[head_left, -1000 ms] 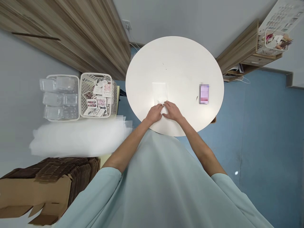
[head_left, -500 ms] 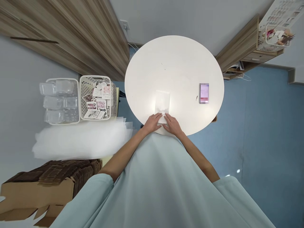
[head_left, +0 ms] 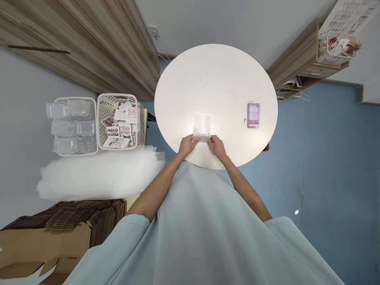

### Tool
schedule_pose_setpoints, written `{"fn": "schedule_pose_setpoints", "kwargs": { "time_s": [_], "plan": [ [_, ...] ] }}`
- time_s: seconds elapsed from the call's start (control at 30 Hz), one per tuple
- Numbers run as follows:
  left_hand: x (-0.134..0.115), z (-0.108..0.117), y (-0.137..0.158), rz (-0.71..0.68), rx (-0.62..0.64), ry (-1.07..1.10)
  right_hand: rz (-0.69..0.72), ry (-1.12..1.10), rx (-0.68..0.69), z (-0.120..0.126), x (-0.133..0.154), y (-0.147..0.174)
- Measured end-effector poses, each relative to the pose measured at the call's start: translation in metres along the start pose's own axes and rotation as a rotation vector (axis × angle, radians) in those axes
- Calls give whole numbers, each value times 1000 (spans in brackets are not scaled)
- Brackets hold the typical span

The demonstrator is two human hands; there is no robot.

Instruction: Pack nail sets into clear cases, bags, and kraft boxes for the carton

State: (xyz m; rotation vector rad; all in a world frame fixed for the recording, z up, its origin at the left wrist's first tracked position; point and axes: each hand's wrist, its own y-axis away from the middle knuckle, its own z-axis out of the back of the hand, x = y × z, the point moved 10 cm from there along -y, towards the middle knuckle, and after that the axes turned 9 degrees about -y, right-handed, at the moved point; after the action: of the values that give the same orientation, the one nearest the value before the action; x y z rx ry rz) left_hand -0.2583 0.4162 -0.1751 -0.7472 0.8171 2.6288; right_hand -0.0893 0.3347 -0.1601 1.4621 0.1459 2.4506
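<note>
A translucent white packing sheet (head_left: 202,123) lies on the near part of the round white table (head_left: 219,71). Its near end is folded over into a thick flap, and I cannot make out whether anything is wrapped inside. My left hand (head_left: 186,145) pinches the left end of that fold between thumb and fingers. At the right end, my right hand (head_left: 218,147) grips the same fold in a matching way. The far part of the sheet stays flat on the tabletop, beyond both hands.
A phone-like object (head_left: 253,115), blurred out, lies on the table's right side. To the left stand a basket of clear plastic boxes (head_left: 75,153), a basket of printed cards (head_left: 117,95), a stack of white sheets (head_left: 97,174) and flattened cardboard boxes (head_left: 44,245).
Both hands have moved away from my body, carrying the sheet's near end over into a fold. The sheet now looks shorter, and more bare table shows between it and me.
</note>
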Motion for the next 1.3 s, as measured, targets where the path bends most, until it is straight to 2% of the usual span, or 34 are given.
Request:
{"fn": "schedule_pose_setpoints", "kwargs": {
  "time_s": [0.23, 0.3, 0.37, 0.47, 0.57, 0.63, 0.8, 1.1, 1.2, 1.3],
  "plan": [
    [1, -8, -17, 81, -10, -94, -142, 121, -88, 2, -18, -18],
    [-2, -6, -18, 98, -58, -114, -198, 145, -120, 6, -23, -22],
    [-7, 2, -18, 98, -156, -145, -190, 174, -162, 10, -19, -27],
    [-28, 9, -20, -61, -245, -227, 4, 255, -133, 8, 8, -37],
    [-49, -2, -24, -306, -171, -278, 170, 353, 17, -8, 27, -42],
    [-50, -9, -27, -371, -106, -289, 192, 387, 93, -16, 27, -41],
    [-43, -20, -15, -401, -39, -333, 244, 389, 144, -25, 19, -13],
    [-31, -40, 58, -490, 40, -384, 278, 388, 211, -46, 6, 58],
    [-30, -37, 61, -480, 62, -390, 266, 370, 212, -44, 6, 62],
    [-32, -24, 48, -437, 37, -355, 243, 346, 184, -36, 9, 54]
  ]
}}
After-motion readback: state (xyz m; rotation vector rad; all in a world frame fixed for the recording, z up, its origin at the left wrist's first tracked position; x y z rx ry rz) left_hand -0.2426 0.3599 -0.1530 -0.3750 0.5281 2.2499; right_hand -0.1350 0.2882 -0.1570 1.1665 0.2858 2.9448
